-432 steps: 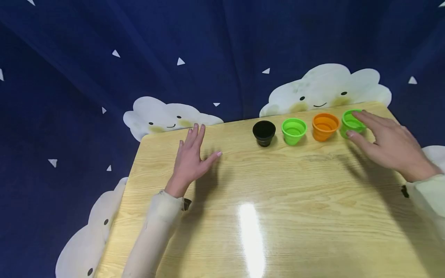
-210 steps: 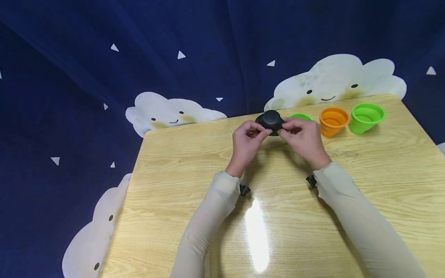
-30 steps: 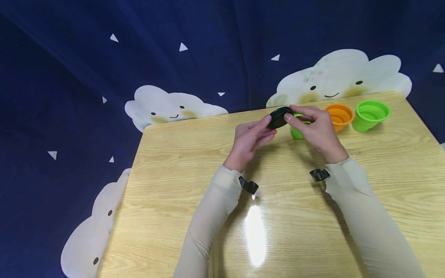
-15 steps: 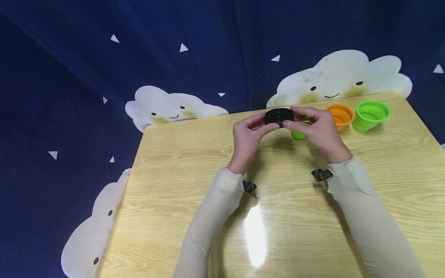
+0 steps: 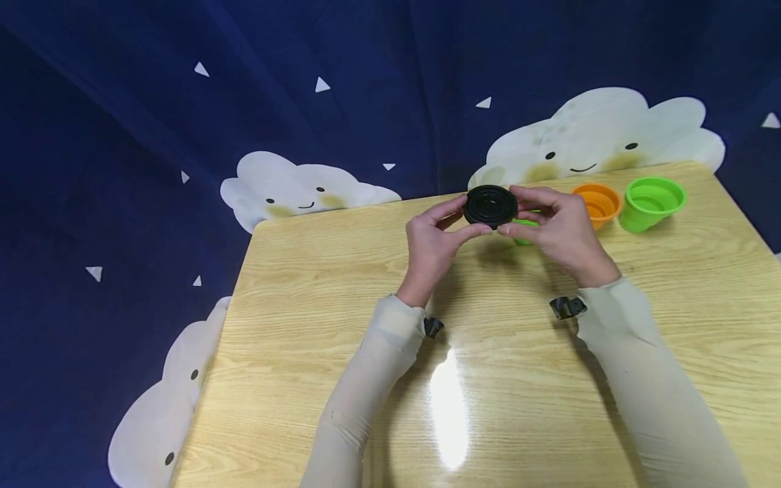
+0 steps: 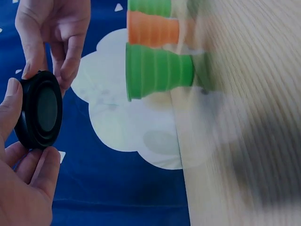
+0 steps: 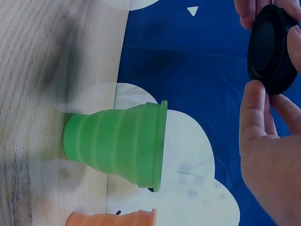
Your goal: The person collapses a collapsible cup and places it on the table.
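A black collapsible cup (image 5: pixel 490 206), folded down to a flat ringed disc, is held up over the back of the table between both hands. My left hand (image 5: pixel 430 238) pinches its left edge with thumb and fingers. On the opposite edge, my right hand (image 5: pixel 562 232) grips it the same way. Both wrist views show the disc's flat round base (image 6: pixel 47 109) and the fingertips on its rim. Just behind the right hand stands a green collapsible cup (image 7: pixel 115 145), extended and upright, mostly hidden in the head view.
An orange cup (image 5: pixel 596 203) and a second green cup (image 5: pixel 651 202), both extended, stand to the right along the back of the wooden table (image 5: pixel 293 325). Behind the table hangs a dark blue curtain (image 5: pixel 342 108) with white clouds.
The black cup stood extended at first, was picked up and turned base-up, and is now flat. In the last second it has tilted so its ringed face shows to the head view.
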`<act>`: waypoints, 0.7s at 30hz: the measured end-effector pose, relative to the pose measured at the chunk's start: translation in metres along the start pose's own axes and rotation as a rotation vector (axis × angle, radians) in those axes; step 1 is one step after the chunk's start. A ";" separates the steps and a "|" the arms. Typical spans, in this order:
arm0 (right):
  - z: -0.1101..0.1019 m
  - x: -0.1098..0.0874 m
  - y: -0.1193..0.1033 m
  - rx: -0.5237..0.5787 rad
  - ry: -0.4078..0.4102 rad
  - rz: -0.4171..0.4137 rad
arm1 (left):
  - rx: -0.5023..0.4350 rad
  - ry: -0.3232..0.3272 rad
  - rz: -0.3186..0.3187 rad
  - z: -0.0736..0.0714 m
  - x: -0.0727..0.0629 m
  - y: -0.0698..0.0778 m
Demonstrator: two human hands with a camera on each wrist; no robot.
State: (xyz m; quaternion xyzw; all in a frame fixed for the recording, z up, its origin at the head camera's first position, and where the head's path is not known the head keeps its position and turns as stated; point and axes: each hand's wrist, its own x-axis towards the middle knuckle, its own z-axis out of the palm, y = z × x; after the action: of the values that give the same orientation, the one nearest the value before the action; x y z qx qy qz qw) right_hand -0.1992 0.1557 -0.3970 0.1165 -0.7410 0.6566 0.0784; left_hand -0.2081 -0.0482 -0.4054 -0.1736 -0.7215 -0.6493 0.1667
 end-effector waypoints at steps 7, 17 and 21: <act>0.002 0.000 0.001 -0.020 -0.003 0.038 | 0.099 -0.040 0.005 -0.002 0.000 -0.002; 0.005 -0.001 0.003 -0.126 -0.022 0.049 | 0.178 -0.038 0.008 -0.003 -0.001 -0.005; 0.007 -0.001 0.004 -0.165 -0.014 0.035 | 0.194 -0.040 -0.003 -0.002 -0.001 -0.008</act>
State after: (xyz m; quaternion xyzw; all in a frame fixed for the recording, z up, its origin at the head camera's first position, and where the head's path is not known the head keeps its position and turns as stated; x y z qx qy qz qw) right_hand -0.1991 0.1492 -0.4017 0.1012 -0.7951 0.5938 0.0709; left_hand -0.2107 -0.0512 -0.4124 -0.1685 -0.7845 -0.5728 0.1673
